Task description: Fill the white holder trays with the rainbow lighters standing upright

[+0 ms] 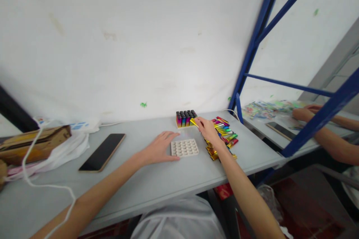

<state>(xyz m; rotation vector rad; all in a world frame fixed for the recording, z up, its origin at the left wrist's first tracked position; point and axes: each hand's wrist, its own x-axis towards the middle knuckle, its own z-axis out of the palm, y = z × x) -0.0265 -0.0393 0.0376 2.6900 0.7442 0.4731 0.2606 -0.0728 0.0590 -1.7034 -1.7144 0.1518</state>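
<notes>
My left hand [159, 147] lies flat on the grey table [146, 179] with fingers stretched, touching the left edge of a white tray with round holes [184, 147]. My right hand [206, 129] pinches a shiny yellow lighter [193, 122] just right of a filled tray of rainbow-coloured lighters with black tops [185, 118]. A loose pile of shiny coloured lighters [226, 134] lies under and to the right of my right wrist.
A black phone [102, 152] lies left of my left hand. Further left are a cardboard box [33, 145], a white plastic bag and a white cable [45, 185]. A blue metal frame [252, 52] stands at the right; beyond it another person's hands [304, 112] rest on a second table.
</notes>
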